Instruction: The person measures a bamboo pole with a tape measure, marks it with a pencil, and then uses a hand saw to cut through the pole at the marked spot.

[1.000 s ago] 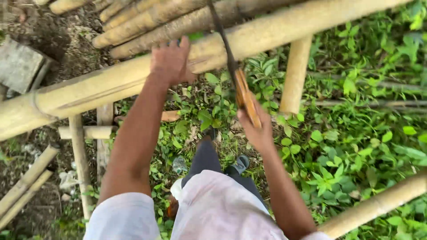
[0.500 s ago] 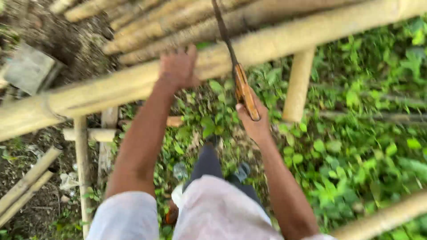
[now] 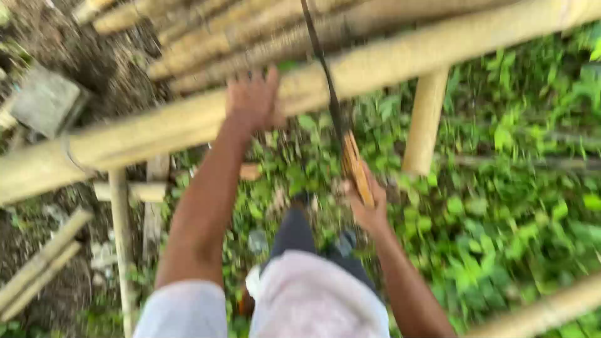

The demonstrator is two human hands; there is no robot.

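Observation:
My left hand presses flat on a thick yellow bamboo pole that runs across the view at chest height. My right hand grips the orange wooden handle of a hand saw. Its thin dark blade crosses the pole just right of my left hand and reaches up past the top edge. The picture is blurred by motion.
More bamboo poles lie stacked behind the big one. A short upright bamboo post stands under the pole at right. Thinner poles lie at lower left, and another pole crosses the lower right. A grey block sits on bare soil; green plants cover the ground.
The saw has been drawn back toward me, with my right hand lower in the view. My left hand stays on the pole. The camera has shifted and the view has blurred.

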